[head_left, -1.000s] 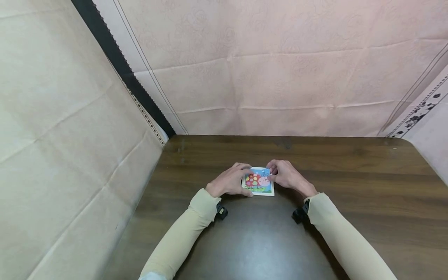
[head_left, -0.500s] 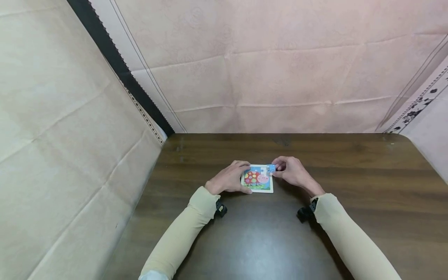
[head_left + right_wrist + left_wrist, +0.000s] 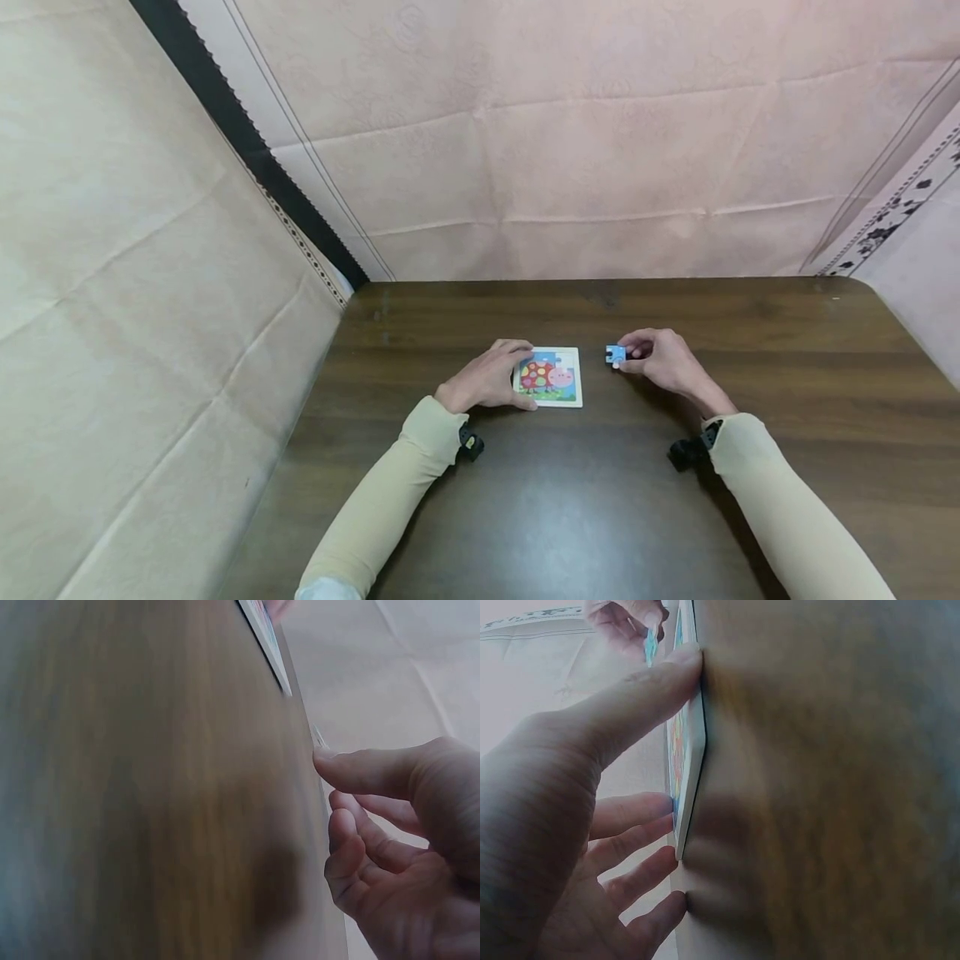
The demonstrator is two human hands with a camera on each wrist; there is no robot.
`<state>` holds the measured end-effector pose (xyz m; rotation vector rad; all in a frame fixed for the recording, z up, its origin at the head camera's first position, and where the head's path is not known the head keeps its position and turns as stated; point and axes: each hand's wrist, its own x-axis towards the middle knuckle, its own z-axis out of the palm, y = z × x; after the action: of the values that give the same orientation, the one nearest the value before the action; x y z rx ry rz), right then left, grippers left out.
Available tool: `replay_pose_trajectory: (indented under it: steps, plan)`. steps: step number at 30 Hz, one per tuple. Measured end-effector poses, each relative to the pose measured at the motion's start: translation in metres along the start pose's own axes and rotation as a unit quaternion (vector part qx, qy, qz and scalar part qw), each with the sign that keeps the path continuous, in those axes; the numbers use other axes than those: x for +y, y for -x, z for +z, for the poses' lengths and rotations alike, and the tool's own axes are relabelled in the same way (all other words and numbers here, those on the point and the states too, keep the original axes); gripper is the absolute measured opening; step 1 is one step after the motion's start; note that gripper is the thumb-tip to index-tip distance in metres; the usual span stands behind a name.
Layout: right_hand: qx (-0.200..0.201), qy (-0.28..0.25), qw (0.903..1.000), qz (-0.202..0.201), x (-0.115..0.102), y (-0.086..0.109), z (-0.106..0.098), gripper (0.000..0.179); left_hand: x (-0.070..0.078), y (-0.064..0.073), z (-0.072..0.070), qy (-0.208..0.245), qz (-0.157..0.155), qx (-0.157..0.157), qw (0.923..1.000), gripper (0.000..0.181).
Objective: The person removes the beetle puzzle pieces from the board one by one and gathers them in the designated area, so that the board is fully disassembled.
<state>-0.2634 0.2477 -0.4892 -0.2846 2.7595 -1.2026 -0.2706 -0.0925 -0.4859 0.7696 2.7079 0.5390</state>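
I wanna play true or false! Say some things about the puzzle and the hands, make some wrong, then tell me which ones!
1. The left hand touches the puzzle. True.
2. The right hand is empty. False: it pinches a blue piece.
3. The puzzle is round. False: it has straight sides and corners.
4. The blue piece is apart from the puzzle. True.
5. The puzzle is on the table. True.

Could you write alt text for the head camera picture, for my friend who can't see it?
A person's right hand pinches a small blue jigsaw piece, apart from a white-framed picture puzzle that the left hand holds at its left side. The puzzle lies on a brown table before pale cloth hangings.
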Motion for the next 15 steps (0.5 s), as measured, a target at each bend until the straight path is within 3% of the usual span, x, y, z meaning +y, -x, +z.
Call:
replay_pose_trajectory:
  steps: [15]
  plan:
    - [-0.021, 0.013, 0.9996, 0.016, 0.030, 0.008, -0.034, 0.035, 0.000, -0.001, -0.001, 0.001, 0.000, -0.005, 1.0000, 0.094]
